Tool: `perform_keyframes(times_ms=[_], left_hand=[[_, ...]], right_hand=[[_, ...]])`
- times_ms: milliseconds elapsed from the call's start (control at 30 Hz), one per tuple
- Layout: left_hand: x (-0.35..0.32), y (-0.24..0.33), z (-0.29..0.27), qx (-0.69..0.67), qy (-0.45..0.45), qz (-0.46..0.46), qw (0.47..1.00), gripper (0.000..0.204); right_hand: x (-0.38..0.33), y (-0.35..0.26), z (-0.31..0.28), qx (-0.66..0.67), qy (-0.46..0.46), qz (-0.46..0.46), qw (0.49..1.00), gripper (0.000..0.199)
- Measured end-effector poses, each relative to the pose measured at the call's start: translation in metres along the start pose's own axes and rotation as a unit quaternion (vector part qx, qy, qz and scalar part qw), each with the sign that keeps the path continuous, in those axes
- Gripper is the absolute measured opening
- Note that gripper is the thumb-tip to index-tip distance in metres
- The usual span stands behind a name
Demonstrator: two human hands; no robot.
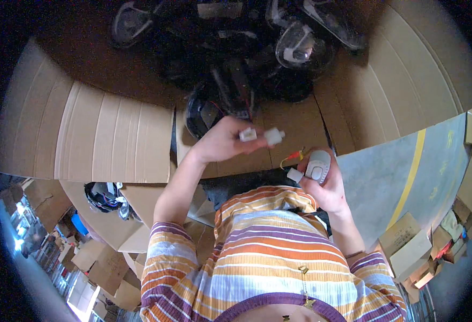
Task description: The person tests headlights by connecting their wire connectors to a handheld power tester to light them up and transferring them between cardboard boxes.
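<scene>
My left hand (pixel 222 140) is closed over the box's near side, its fingers pinching a small white plastic connector (pixel 273 137). A second white block (pixel 248 134) shows against the same fingers; both are a little blurred. Lower and to the right, my right hand (pixel 328 189) is wrapped round a rounded light-grey handheld device (pixel 319 165) with an oval button. Beside its thumb sits another white connector (pixel 295 175). A yellow wire (pixel 285 160) with a red-and-yellow end (pixel 296 155) loops above that connector. The two hands are apart.
A large open cardboard box (pixel 118 134) surrounds the space ahead, with several black lamp-like units with clear lenses (pixel 302 47) at its far side. Another black unit (pixel 104 196) lies at left. Cartons (pixel 408 244) stand at right on a grey floor with a yellow line (pixel 410 172).
</scene>
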State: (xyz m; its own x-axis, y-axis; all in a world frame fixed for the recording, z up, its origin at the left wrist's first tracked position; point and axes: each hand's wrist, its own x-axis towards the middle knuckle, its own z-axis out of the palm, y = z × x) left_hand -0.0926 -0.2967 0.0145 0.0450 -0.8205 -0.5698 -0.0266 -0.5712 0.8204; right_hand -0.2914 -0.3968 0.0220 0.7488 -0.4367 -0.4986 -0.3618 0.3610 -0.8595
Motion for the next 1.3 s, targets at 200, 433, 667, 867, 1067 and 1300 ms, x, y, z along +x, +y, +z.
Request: perform_keyframes(times_ms=[200, 433, 667, 867, 1067, 1300], left_hand=[[-0.008, -0.012, 0.021, -0.035, -0.06, 0.185, 0.98, 0.016], [-0.002, -0.012, 0.029, -0.014, -0.138, 0.218, 0.966, 0.016], [0.0, -0.006, 0.036, 0.003, -0.197, 0.195, 0.961, 0.019], [0.003, -0.008, 0.04, -0.021, -0.159, 0.2, 0.967, 0.02], [0.007, -0.013, 0.046, 0.003, -0.135, 0.19, 0.972, 0.019], [0.006, -0.011, 0.05, -0.003, -0.129, 0.169, 0.977, 0.021]], right_hand=[[-0.002, -0.005, -0.001, 0.063, -0.057, -0.001, 0.996, 0.039], [-0.008, -0.012, -0.001, 0.052, -0.062, -0.006, 0.997, 0.042], [-0.011, -0.019, -0.008, -0.146, -0.128, -0.051, 0.98, 0.039], [-0.011, -0.01, -0.006, -0.029, -0.076, -0.022, 0.996, 0.042], [-0.014, 0.003, -0.004, 0.099, -0.025, -0.024, 0.994, 0.039], [-0.011, 0.01, -0.001, 0.02, 0.065, -0.048, 0.997, 0.037]])
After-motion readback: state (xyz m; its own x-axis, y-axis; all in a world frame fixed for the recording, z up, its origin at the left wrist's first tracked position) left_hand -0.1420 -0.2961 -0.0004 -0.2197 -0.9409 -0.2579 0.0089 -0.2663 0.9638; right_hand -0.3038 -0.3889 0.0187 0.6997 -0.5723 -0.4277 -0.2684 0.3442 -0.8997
